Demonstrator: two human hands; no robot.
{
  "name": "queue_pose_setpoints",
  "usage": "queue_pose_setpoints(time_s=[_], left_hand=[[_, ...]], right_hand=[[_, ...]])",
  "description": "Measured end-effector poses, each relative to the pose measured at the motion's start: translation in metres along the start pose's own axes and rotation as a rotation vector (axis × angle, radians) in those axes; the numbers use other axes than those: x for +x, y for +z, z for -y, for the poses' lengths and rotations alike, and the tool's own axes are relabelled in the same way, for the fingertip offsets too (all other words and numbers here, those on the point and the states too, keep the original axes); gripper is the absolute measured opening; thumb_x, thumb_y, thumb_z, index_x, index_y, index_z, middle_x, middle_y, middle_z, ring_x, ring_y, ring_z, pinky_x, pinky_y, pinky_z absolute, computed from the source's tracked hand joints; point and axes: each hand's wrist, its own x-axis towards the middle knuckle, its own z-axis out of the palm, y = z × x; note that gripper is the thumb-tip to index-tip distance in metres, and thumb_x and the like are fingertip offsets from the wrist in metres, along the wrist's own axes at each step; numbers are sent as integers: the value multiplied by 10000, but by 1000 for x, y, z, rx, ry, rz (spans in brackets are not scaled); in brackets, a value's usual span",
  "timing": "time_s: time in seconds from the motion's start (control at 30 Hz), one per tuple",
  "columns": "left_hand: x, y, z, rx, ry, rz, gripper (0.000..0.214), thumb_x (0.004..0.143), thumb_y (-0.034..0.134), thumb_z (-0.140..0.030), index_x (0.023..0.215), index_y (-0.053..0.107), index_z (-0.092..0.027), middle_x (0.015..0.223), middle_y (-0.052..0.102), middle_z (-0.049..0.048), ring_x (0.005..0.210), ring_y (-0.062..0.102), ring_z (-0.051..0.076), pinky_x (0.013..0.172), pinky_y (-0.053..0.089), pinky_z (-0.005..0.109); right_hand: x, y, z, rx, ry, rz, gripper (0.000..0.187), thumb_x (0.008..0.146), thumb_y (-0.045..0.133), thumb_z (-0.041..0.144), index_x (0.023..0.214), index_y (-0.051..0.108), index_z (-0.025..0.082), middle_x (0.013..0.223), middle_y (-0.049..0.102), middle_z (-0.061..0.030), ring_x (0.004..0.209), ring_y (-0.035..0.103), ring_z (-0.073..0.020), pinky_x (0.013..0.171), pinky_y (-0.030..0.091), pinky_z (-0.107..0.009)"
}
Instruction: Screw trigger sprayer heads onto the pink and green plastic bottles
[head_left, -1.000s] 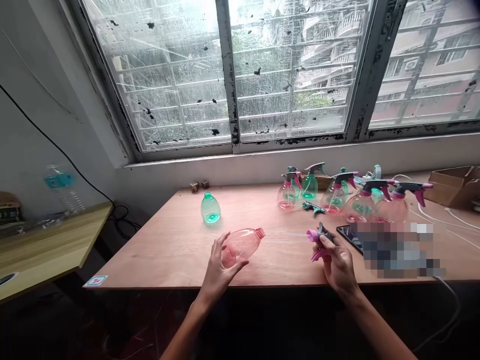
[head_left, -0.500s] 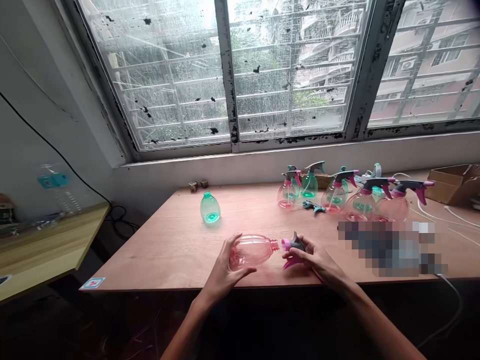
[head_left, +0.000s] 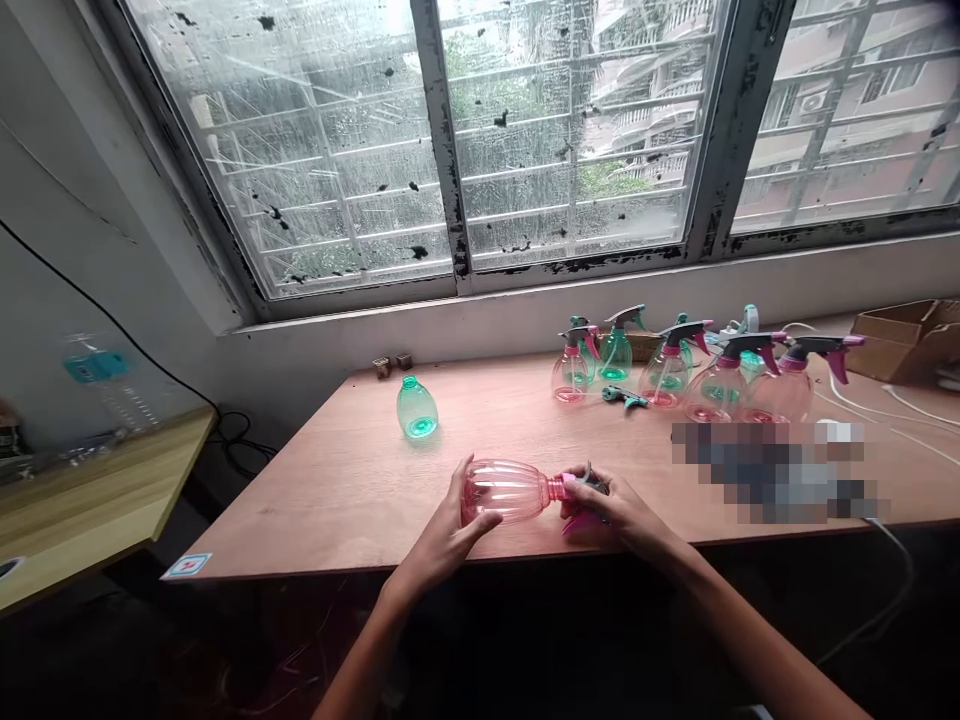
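Observation:
My left hand [head_left: 450, 530] is wrapped around the base end of a clear pink bottle [head_left: 506, 490], which lies on its side with its neck to the right. My right hand [head_left: 619, 510] grips a pink and dark grey spray head [head_left: 577, 522] by its collar, and the fingers cover part of it. The collar sits against the bottle's threaded neck; how far it is on cannot be told. Beyond my left hand a green bottle without a head [head_left: 417, 410] stands upright. A loose teal and grey spray head [head_left: 624, 398] lies on the table [head_left: 315, 480].
Several pink and green spray bottles [head_left: 776, 390] with heads on stand at the back right. Behind them are a cardboard box [head_left: 904, 340] and white cables [head_left: 877, 405]. A blurred patch covers the right front. Two small brown objects [head_left: 394, 366] sit near the wall.
The gap between bottle and spray head has closed: the collar now meets the neck. My right fingers have moved onto the collar. The view has shifted slightly.

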Motion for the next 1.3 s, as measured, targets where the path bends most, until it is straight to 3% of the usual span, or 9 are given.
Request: queue_pose_setpoints(time_s=[0.3, 0.4, 0.57, 0.77, 0.87, 0.97, 1.1, 1.2, 1.3], left_hand=[[-2, 2, 11, -38, -51, 6, 819, 913, 588, -497, 1554, 160, -220, 1560, 361, 150, 1355, 474, 327, 1147, 359, 486], [-7, 7, 11, -7, 11, -23, 863, 884, 593, -565, 1556, 181, -214, 1558, 368, 152, 1370, 443, 345, 1169, 312, 501], [-23, 10, -6, 74, 37, -34, 924, 837, 339, -793, 1573, 123, -278, 1528, 416, 132, 1301, 495, 360, 1107, 374, 524], [-37, -3, -37, 267, -24, -2, 738, 929, 524, -544, 1554, 202, -317, 1388, 567, 103, 1325, 467, 321, 1142, 308, 515], [-41, -7, -44, 193, 34, -10, 893, 862, 694, -419, 1558, 141, -339, 1383, 573, 87, 1384, 410, 300, 1193, 230, 497], [-43, -8, -47, 43, 37, 55, 886, 844, 734, -338, 1542, 191, -383, 1540, 416, 69, 1388, 420, 298, 1206, 229, 483], [-42, -7, -43, -288, -19, 136, 858, 825, 722, -474, 1533, 246, -380, 1658, 157, 42, 1433, 349, 356, 1169, 326, 480], [-40, -1, -36, -455, -66, 91, 867, 835, 552, -694, 1547, 243, -308, 1634, 236, 78, 1422, 363, 381, 1173, 307, 509], [-37, 2, -38, -385, -164, 82, 756, 900, 462, -669, 1509, 364, -230, 1509, 454, 128, 1360, 454, 373, 1154, 326, 513]], right_hand=[[-8, 7, 3, -76, -16, -23, 434, 665, 883, 396, 982, 667, 193, 783, 659, 9, 693, 667, -172, 645, 616, -327], [-13, 10, -2, -41, -65, -58, 409, 683, 871, 396, 959, 649, 193, 795, 642, 8, 668, 662, -171, 618, 628, -343], [-26, 9, -1, -66, -187, -95, 339, 752, 819, 406, 921, 630, 182, 726, 667, -11, 631, 692, -193, 629, 618, -336], [-41, 6, 19, -133, -218, -102, 299, 789, 786, 397, 914, 628, 176, 710, 710, -30, 628, 707, -197, 595, 573, -279], [-43, 5, 23, -112, -188, -66, 304, 798, 778, 403, 928, 624, 175, 702, 722, -33, 628, 710, -199, 609, 569, -282], [-43, 6, 24, -95, -163, -50, 323, 802, 770, 414, 970, 633, 174, 703, 731, -34, 643, 715, -206, 625, 574, -290], [-47, 11, 25, -192, -221, -109, 292, 795, 776, 397, 958, 675, 178, 708, 724, -22, 621, 687, -180, 586, 543, -252], [-53, 15, 26, -352, -351, -183, 246, 768, 802, 361, 918, 708, 191, 752, 720, -18, 619, 653, -162, 559, 512, -234], [-56, 14, 26, -459, -433, -185, 228, 767, 805, 339, 932, 721, 204, 797, 733, -23, 674, 663, -176, 610, 522, -246]])
